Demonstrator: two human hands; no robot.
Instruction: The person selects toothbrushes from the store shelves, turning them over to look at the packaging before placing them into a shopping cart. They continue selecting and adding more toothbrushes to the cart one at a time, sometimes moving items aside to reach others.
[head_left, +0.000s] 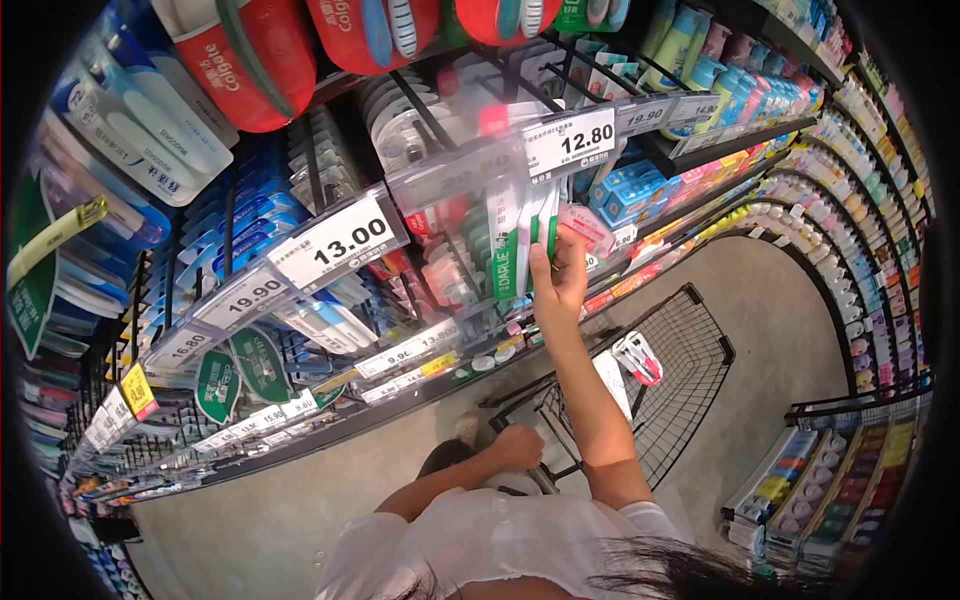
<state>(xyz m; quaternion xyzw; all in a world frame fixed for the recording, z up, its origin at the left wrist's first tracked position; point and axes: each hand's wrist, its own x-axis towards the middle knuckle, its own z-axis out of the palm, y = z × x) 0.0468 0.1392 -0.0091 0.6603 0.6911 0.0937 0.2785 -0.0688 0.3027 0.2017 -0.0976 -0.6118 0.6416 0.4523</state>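
My right hand (559, 268) is raised to the shelf, its thumb and fingers closed on the edge of a white and green Darlie toothbrush pack (507, 255). Similar packs are right beside it, below the 12.80 price tag (571, 144). Lower down, my left hand (518, 447) is curled in a fist at the handle end of a black wire shopping cart (690, 345); its fingertips are hidden. Inside the cart lie a white and red package (638, 358) and a white flat item (611, 383).
Red Colgate toothbrush packs (245, 65) hang at the top, close to my head. Price rails with a 13.00 tag (340, 240) jut out on the left. A curved shelf (850, 260) of bottles stands beyond the cart, and a low display (825, 480) is at right.
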